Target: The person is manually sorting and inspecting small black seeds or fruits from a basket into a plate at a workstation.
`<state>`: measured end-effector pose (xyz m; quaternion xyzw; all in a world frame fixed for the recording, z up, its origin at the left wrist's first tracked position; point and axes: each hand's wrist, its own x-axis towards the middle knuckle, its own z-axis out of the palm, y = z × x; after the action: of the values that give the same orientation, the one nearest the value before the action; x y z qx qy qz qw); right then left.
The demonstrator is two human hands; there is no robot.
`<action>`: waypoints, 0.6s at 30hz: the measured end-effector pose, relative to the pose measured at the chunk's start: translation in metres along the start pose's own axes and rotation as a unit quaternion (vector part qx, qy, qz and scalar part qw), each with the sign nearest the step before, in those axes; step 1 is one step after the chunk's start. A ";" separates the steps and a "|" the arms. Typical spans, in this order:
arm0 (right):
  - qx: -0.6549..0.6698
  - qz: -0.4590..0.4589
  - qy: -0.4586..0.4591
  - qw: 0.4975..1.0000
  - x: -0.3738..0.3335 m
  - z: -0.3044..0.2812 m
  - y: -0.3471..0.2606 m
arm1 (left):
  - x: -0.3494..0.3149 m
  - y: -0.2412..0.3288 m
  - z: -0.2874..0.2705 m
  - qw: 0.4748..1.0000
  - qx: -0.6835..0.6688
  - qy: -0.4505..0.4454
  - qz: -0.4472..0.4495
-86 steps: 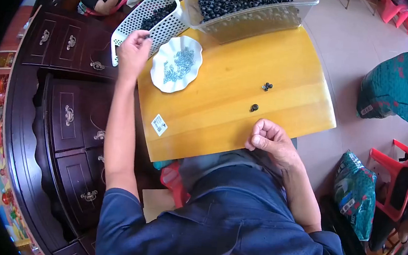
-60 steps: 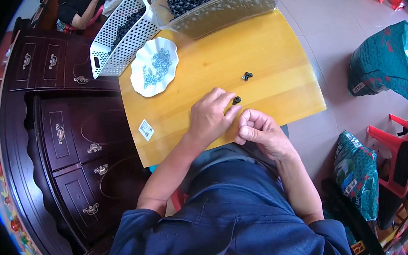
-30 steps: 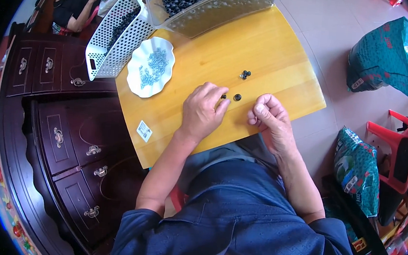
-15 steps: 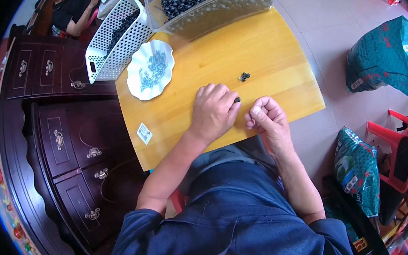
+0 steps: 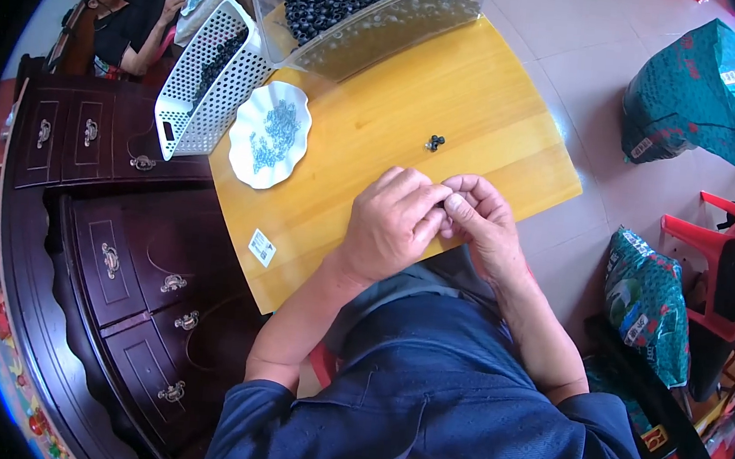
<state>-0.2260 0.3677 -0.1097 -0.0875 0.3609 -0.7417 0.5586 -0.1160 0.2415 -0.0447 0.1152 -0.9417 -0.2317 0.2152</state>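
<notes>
My left hand (image 5: 392, 221) and my right hand (image 5: 484, 221) meet fingertip to fingertip over the near edge of the yellow wooden table (image 5: 369, 112). The fingers of both are closed in a pinch. A small black plastic piece seen in my left fingers half a second ago is now almost wholly hidden between the hands. Whatever my right fingers hold is too small to make out. Beyond the hands lies a little cluster of black pieces (image 5: 435, 143). To the left, a white wavy-rimmed dish (image 5: 242, 156) holds many small clear bluish pieces.
A clear bin (image 5: 375, 47) of black pieces stands at the far edge, beside a white perforated basket (image 5: 187, 117). A printed card (image 5: 261, 247) lies near the left edge. Dark drawers (image 5: 122, 234) border the left; teal bags (image 5: 703, 93) and a red chair (image 5: 722, 269) are right. Another person (image 5: 123, 24) sits far left.
My hands have come together; the gap between their fingertips has closed. The black piece in my left fingers has gone out of sight. The whole view has shifted slightly.
</notes>
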 end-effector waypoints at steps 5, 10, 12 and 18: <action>0.040 -0.004 0.016 0.999 0.000 -0.001 0.001 | 0.009 -0.018 -0.008 0.995 -0.061 0.003 -0.084; 0.033 -0.003 0.036 0.999 0.001 -0.003 0.002 | 0.020 -0.050 0.006 0.993 0.042 0.013 -0.111; 0.029 0.009 0.033 0.999 0.002 -0.003 0.001 | 0.025 -0.052 0.012 0.993 0.053 0.013 -0.107; 0.040 0.008 0.020 0.999 0.003 -0.008 0.004 | 0.030 -0.055 0.025 0.992 0.055 0.005 -0.112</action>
<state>-0.2278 0.3683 -0.1185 -0.0472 0.3434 -0.7522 0.5604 -0.1470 0.1941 -0.0806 0.2328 -0.9330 -0.2016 0.1860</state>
